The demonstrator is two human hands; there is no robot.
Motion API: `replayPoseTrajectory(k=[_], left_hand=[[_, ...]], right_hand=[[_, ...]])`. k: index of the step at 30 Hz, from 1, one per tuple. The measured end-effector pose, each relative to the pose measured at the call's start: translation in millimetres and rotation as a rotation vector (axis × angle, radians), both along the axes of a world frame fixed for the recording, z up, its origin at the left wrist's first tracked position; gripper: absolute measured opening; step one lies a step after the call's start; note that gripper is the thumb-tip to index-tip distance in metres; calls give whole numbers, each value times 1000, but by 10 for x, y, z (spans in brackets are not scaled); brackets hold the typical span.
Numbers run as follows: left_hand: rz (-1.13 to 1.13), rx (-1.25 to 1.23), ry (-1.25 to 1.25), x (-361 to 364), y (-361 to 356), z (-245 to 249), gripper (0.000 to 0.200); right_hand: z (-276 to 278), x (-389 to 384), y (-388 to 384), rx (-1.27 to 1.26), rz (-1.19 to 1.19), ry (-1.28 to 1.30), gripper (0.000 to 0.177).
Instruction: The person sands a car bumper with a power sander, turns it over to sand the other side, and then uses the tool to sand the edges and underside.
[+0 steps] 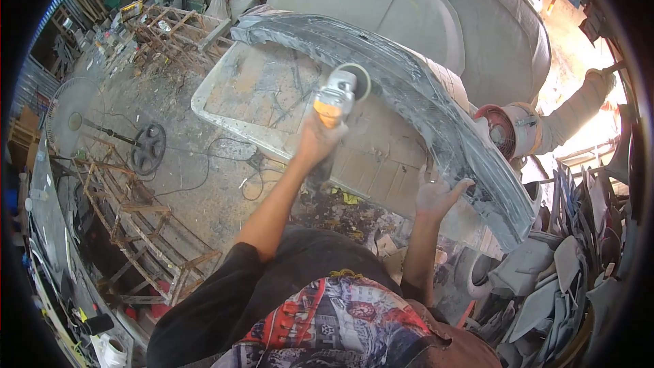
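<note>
My left hand (319,138) is wrapped round the body of an angle grinder (335,99), grey at the head and orange near my grip. Its round disc (363,76) overlaps the inner edge of a long, curved, dusty grey panel (409,85) that looks like a car bumper. Near the panel's right end my right hand (436,197) grips its lower edge, thumb out to the side and some fingers hidden behind. Beneath the panel lies a dusty, light-coloured board (248,88) with raised edges, which bears it up.
A red-rimmed blower (496,131) with a fabric duct (579,105) stands at the right. Rusty metal frames (129,221) and a pedestal fan (68,119) are on the left. A cable (204,177) crosses the floor. Stacked panels (565,266) lean at lower right.
</note>
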State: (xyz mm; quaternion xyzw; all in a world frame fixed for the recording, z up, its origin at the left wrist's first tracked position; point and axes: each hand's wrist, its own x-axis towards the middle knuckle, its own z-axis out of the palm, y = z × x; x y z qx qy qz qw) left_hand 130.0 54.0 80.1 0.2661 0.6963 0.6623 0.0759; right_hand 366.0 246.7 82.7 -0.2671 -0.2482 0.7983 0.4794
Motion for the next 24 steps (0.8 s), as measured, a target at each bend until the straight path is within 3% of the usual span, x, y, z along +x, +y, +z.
replayPoseTrajectory(k=[4, 7, 9, 12, 13, 15, 24], left_hand=[[38, -113, -31, -195, -27, -140, 53], [-3, 37, 25, 30, -11, 33, 56], [-115, -169, -10, 102, -13, 139, 56], [-179, -290, -23, 99, -36, 162, 55], [-183, -290, -23, 86, -30, 120, 55], [-45, -53, 5, 43, -7, 38, 53], [-144, -184, -10, 242, -28, 181, 53]], right_hand=[[-111, 35, 88, -37, 38, 61, 103], [-140, 43, 98, -52, 27, 52, 104], [-152, 42, 97, -28, 32, 45, 109], [-164, 34, 97, -1, 41, 45, 113], [-161, 38, 96, 5, 49, 53, 114], [-146, 37, 82, -1, 40, 40, 114], [-87, 7, 30, 21, 11, 23, 114]])
